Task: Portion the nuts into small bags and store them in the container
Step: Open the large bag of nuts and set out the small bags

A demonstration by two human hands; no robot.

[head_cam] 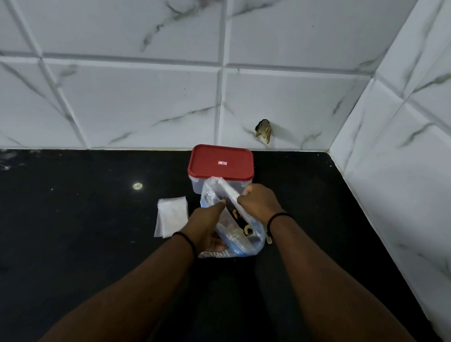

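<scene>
**Plastic pack at risk of splitting or spilling while it is pulled open**

Plastic is the weak point here. The nut packet (237, 227), a crinkly clear bag with blue and dark printing, is held just above the black worktop (74, 239), toward its back right corner. The right hand (258, 203) has its fingers clenched round the upper edge of the packet. The left hand (208, 221) grips the near side, fingers curled onto the film, its palm partly hidden underneath.

My judgement is that the hands are pulling the mouth apart. If the pull is too sharp, the film could tear down the side and nuts would scatter over the dark stone, where they would be hard to spot. The packet also leans; tipped further with its mouth open, it could spill toward the front edge.

A stack of small clear bags (171, 216) lies flat just left of the packet, near the left hand. These are light, and a sweep of the forearm could slide them away.

Behind the packet, close to the back edge by the tiled wall (143, 94), the container (220, 170) stands with its red lid (221, 160) on, so it must be opened before anything is stored.

The nuts themselves show only dimly through the film, pale brown.
</scene>
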